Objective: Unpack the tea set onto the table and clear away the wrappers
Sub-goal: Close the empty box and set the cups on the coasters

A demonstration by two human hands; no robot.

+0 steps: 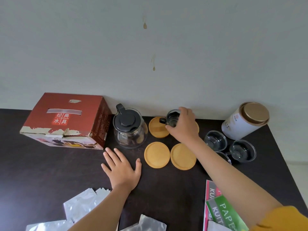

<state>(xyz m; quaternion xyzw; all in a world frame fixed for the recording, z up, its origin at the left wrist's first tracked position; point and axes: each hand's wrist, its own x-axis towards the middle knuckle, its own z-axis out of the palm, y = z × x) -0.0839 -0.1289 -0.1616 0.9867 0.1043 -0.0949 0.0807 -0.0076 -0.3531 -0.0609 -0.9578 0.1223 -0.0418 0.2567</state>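
Right hand (184, 126) grips a glass cup (173, 118) (over a coaster (157, 128)); left hand (122, 167) lies spread flat on the table (41, 172).

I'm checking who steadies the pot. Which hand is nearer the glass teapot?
Left. The left hand lies flat just below the glass teapot; the right hand is farther right, gripping a glass cup.

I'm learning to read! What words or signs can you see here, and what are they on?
"经典水具": top of the red box.
"PAPE", cut off by the arm: green packet.
"KUI", cut off: same packet, and "KU" on the red packet beneath it.
Red logo and small print on the white tin: too small to read.
Small print on the box's side: too blurred.
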